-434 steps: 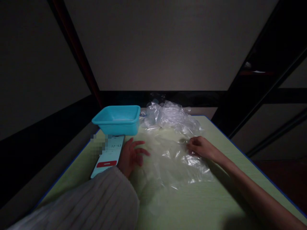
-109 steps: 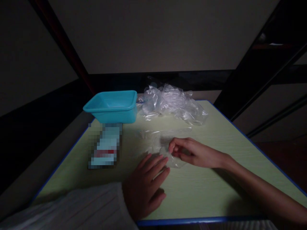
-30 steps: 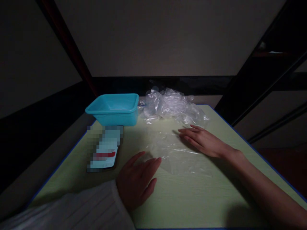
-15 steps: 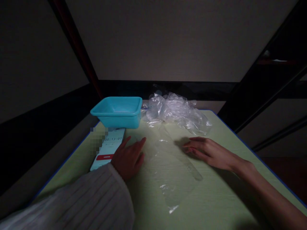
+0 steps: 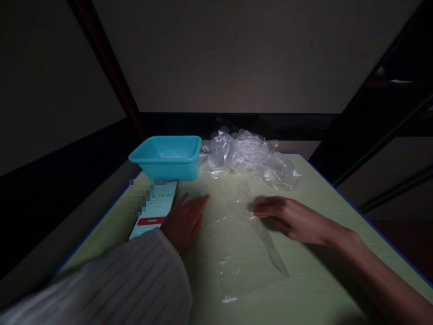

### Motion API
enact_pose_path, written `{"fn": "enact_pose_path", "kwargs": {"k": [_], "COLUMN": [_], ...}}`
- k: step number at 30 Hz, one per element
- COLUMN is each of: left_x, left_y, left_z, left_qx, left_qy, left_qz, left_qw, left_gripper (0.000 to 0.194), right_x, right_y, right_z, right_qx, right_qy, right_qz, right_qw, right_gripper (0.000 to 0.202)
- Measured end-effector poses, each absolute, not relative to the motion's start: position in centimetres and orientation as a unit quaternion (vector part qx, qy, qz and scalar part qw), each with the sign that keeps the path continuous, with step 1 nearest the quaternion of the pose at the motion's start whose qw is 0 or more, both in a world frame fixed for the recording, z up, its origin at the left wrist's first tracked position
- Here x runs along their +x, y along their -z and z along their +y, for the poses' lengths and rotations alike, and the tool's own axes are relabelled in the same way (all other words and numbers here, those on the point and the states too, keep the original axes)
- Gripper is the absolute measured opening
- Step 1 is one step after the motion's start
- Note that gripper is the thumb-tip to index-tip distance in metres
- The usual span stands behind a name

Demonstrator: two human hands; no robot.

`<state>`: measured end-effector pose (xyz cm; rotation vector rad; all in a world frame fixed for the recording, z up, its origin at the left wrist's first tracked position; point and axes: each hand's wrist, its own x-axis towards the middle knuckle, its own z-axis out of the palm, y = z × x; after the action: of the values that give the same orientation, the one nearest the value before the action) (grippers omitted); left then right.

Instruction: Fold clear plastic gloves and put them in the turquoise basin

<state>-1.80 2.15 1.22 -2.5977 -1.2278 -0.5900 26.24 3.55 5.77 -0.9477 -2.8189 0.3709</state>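
Note:
A thin, see-through piece of plastic film lies spread over the table between my hands; whether it is a bag or a glove I cannot tell. My right hand has its fingers pinched together on the film's upper right edge, which is slightly raised and creased there. To the left of the film, my left hand rests low over the table with its fingers stretched out, next to a phone that displays a timer. Its fingertips are close to the film's left side.
A turquoise plastic basin stands at the back left, behind the phone. Beside it, a heap of crumpled clear plastic lies along the back. The pale green table has a blue edge, with a wall panel behind.
My right hand has moved slightly left and its fingers have closed on the film's edge. The film has shifted and lies flatter and wider. My left hand has barely moved.

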Motion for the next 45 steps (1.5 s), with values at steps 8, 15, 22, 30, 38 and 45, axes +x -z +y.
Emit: {"fn": "enact_pose_path", "kwargs": {"k": [8,15,22,30,38,45], "left_x": [-1.3,-1.2,-1.2,-1.3,-0.9,-0.8], "left_y": [-0.6,-0.1,0.5,1.2,1.3,1.0], "left_z": [0.5,0.7,0.7,0.7,0.8,0.9], "left_qx": [-0.865,-0.861,-0.871,-0.862,-0.855,-0.855], "left_qy": [0.348,0.315,0.301,0.338,0.326,0.328], "left_qz": [-0.357,-0.398,-0.388,-0.378,-0.399,-0.396], "left_qw": [0.05,0.012,0.001,-0.016,-0.06,-0.072], "left_gripper": [0.036,0.04,0.037,0.04,0.036,0.033], "right_x": [26.4,26.4,26.7,26.4,25.3,24.6], "right_y": [-6.0,-5.5,-5.4,-6.5,-7.0,-6.4], "right_z": [3.2,3.5,3.6,3.2,0.6,-2.0], "right_qx": [-0.319,-0.311,-0.326,-0.288,-0.268,-0.273], "right_qy": [-0.09,-0.084,-0.079,-0.142,-0.303,-0.216], "right_qz": [-0.941,-0.944,-0.94,-0.945,-0.914,-0.937], "right_qw": [0.062,0.078,0.064,0.064,-0.034,-0.026], "right_gripper": [0.025,0.033,0.03,0.018,0.029,0.015]}}
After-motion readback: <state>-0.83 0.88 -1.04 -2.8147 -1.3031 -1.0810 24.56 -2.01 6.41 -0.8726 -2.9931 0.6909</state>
